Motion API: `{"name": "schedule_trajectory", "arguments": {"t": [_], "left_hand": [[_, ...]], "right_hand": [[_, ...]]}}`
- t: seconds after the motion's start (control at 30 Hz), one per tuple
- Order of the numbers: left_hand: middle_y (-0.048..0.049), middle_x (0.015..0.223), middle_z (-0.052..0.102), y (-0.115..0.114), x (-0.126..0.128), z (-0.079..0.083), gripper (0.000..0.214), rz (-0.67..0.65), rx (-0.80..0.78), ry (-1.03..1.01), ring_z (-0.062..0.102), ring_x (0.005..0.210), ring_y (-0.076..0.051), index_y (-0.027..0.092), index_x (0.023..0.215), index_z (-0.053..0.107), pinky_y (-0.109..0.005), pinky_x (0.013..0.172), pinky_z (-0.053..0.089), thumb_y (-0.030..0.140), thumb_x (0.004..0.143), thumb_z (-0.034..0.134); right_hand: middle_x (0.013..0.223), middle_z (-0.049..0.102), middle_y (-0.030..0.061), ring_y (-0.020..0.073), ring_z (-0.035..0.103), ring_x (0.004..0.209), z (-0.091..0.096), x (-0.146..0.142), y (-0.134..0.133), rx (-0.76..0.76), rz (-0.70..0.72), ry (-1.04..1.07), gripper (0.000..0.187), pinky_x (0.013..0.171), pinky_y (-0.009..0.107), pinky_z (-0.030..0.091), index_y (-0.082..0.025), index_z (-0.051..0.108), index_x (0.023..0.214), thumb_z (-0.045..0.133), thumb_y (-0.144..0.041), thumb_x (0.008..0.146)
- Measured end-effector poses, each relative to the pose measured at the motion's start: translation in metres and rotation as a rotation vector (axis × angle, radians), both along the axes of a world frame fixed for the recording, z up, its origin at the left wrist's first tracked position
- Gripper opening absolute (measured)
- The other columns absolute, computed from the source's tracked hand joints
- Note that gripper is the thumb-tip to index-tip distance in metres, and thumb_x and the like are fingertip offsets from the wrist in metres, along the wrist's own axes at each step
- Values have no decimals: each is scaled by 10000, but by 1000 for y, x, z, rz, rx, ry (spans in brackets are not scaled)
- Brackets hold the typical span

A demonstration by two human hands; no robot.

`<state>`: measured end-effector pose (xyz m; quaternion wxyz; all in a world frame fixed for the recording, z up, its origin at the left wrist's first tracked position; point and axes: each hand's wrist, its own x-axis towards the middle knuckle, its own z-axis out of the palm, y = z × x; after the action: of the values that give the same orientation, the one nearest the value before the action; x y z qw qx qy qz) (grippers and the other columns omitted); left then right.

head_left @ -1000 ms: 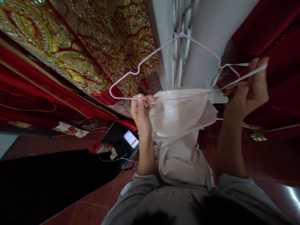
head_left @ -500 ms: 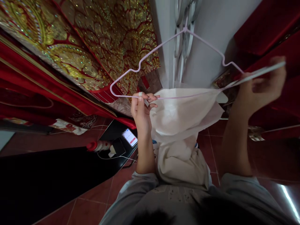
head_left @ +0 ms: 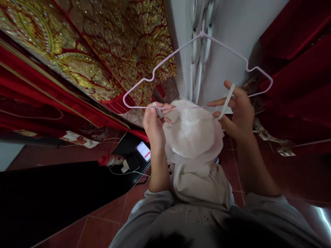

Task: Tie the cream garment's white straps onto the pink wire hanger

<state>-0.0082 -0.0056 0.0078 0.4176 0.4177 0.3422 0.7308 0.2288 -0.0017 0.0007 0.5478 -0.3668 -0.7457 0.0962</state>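
A pale pink wire clothes hanger (head_left: 178,51) hangs by its hook in front of me. My left hand (head_left: 156,120) is closed around its bottom bar, with a bit of white strap between the fingers. Below the bar hangs a sheer off-white garment (head_left: 192,134), gathered in rounded folds. My right hand (head_left: 239,113) is at the right part of the bar, thumb and fingers spread inside a loop of white strap (head_left: 227,101) that they hold stretched. One right fingertip reaches to the bar. The strap's join to the garment cannot be made out.
Gold-sequinned red garments (head_left: 124,44) hang on the left, and dark red cloth (head_left: 297,79) on the right. White metal bars (head_left: 198,65) stand behind the hanger. A black table (head_left: 64,193) at lower left bears a lit phone (head_left: 143,151) and a red-capped bottle (head_left: 111,160).
My right hand has come inward from the far right to the hanger's bar, bringing the strap with it. The garment has drawn in narrower. My left hand has stayed on the bar.
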Motion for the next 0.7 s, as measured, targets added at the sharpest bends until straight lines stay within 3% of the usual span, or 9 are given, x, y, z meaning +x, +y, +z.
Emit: {"name": "schedule_trajectory", "arguments": {"t": [0.07,0.17,0.27,0.37,0.47,0.57,0.63,0.7], "left_hand": [[-90,918,779,5,-14,-2,241,120,29,61,778,822,-211,187,1015,677,-204,434,407,405,964,587],[-84,1083,794,11,-45,-4,236,425,116,125,779,949,-243,206,1079,717,-241,486,460,251,913,555],[-46,1209,777,15,-73,-1,230,581,193,250,761,1074,-269,248,1128,734,-356,716,615,301,924,641],[-49,1194,792,17,-86,12,405,383,227,443,750,1122,-274,233,1152,759,-429,972,614,366,791,885],[-32,963,787,22,-80,32,386,161,222,574,732,898,-209,215,1069,781,-340,826,612,336,743,948],[15,753,652,28,-69,51,111,151,249,605,588,705,-151,236,856,755,-281,718,557,281,883,853],[22,692,573,31,-63,60,187,157,236,614,560,695,-143,223,765,722,-275,749,544,226,936,800],[17,743,620,32,-61,63,147,109,195,621,623,801,-162,217,798,739,-299,831,548,191,915,823]], "right_hand": [[1413,685,76,258,784,1012,-1,3,-1,-3,-20,6,774,1006,525,629,-384,403,1596,718,-591,920],[1361,694,64,268,770,1002,-1,5,0,-32,-33,-15,797,948,522,632,-389,405,1597,716,-630,904],[1370,683,69,269,753,965,-4,4,2,-33,-59,-21,796,928,542,615,-385,408,1594,701,-649,902],[1352,694,73,275,741,962,-7,1,3,-12,-95,-42,784,957,572,586,-373,416,1586,683,-658,906],[1173,758,61,284,736,967,-5,0,1,-18,-119,-112,791,963,563,573,-358,417,1589,674,-667,908],[1103,774,57,281,732,955,-1,1,-2,-45,-115,-185,809,952,536,565,-349,400,1600,653,-688,911],[1103,774,60,287,729,959,1,2,-4,-53,-127,-213,828,964,541,548,-340,397,1601,645,-708,902],[1092,771,60,291,724,956,1,3,-4,-43,-146,-227,839,991,556,521,-325,407,1596,642,-718,893]]}}
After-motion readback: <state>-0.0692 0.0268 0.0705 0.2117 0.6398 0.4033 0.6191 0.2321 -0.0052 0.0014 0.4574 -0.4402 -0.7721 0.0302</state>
